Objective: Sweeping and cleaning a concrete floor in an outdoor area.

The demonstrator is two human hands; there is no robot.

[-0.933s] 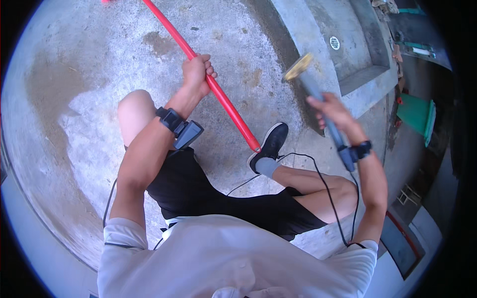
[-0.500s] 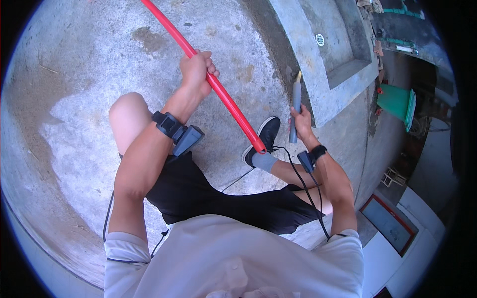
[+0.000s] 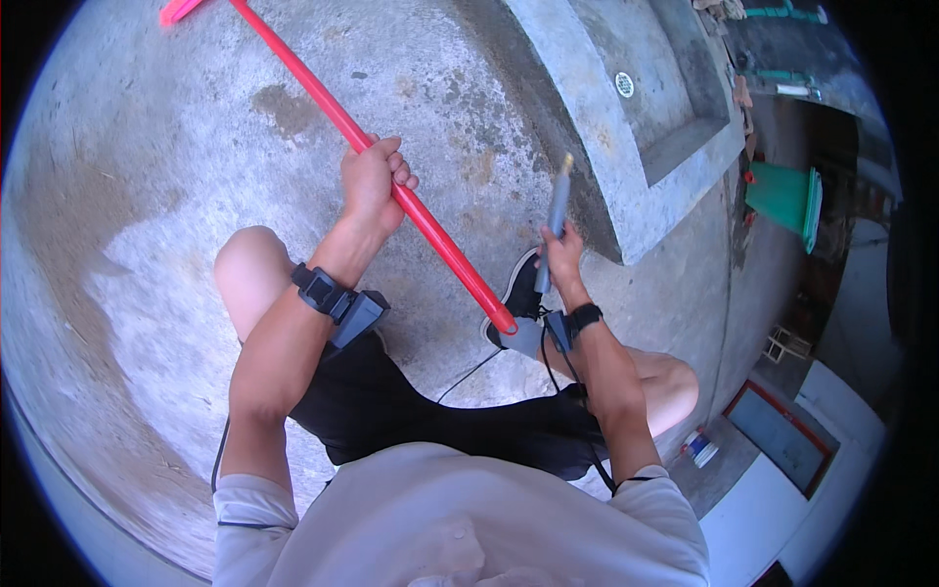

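My left hand (image 3: 374, 184) grips a long red pole (image 3: 440, 240) lying diagonally across my view, with a pink head (image 3: 181, 10) at its far upper-left end. The pole's lower end has a ring and reaches over my shoe (image 3: 521, 284). My right hand (image 3: 562, 252) holds a grey-handled tool (image 3: 558, 205) pointing up, its yellowish tip seen edge-on and slightly blurred, to the right of the pole. Dark devices with cables are strapped to both wrists. My bare knees show beside my forearms.
Rough stained concrete floor (image 3: 156, 235) surrounds me. A raised concrete basin (image 3: 626, 205) with a drain cover (image 3: 623, 83) stands ahead right. Farther right are a green bin (image 3: 781, 196), teal pipes (image 3: 773, 73), a small rack (image 3: 785, 345), a red-framed panel (image 3: 778, 435) and a small container (image 3: 698, 446).
My right hand and the grey tool have moved left toward the pole, the tool turning from broad face to edge-on. My left hand, still on the pole, has shifted slightly down-left.
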